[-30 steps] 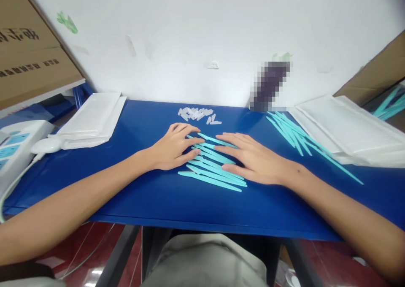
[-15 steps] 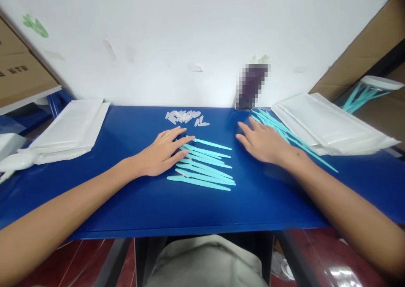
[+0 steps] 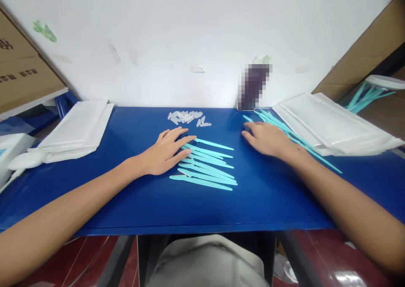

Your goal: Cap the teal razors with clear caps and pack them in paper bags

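Lays the left hand, fingers loosely spread, across the left ends of the farther turquoise sticks, mid-bench, probably to steady the row. Has the right hand well apart from it, fingers bent over the loose pile near the back right corner. Cannot tell whether to call it empty or pinching one, with the knuckles hiding the contact. Covers several stick ends leftward too. Cannot make out the pixelated dark thing at the back edge, nor count the overlapping translucent pieces there.
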The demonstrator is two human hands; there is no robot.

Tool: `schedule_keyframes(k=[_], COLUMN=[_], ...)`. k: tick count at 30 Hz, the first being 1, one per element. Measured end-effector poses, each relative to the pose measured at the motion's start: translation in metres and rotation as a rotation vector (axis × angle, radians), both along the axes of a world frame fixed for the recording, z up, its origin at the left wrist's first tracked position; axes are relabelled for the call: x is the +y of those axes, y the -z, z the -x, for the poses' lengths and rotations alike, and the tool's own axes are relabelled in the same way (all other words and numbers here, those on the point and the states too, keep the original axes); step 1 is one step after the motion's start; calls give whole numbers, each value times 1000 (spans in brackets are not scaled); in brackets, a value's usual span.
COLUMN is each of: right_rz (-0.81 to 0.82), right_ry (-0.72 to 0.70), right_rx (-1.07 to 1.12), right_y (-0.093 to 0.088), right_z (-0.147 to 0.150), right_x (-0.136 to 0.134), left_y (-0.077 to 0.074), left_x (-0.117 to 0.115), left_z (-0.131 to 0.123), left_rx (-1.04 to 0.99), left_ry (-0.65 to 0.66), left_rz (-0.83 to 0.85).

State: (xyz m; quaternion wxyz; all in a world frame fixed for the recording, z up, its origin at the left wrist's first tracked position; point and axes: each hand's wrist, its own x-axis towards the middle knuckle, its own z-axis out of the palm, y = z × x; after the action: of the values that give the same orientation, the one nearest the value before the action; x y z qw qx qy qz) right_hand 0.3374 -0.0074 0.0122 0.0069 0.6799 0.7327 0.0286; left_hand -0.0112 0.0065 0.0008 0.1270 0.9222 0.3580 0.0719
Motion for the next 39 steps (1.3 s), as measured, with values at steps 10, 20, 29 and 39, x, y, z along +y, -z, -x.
schedule_keyframes(k=[10,20,29,39], right_rz=[-57,-68,-148,-100], right_ry=[-612,-688,-661,-395], right_rx=[367,443,288,12], right_y=[4,10,15,7], right_z=[55,45,31,3], right_x=[-30,-23,-8,10], left_y=[6,6,1,-3], left_x=[6,8,24,60], left_z=[-5,-3,9,41], left_rx=[-206,-114,-65,-295], left_ry=[-169,-52,-149,-309], left_rz=[-49,-29,-144,72])
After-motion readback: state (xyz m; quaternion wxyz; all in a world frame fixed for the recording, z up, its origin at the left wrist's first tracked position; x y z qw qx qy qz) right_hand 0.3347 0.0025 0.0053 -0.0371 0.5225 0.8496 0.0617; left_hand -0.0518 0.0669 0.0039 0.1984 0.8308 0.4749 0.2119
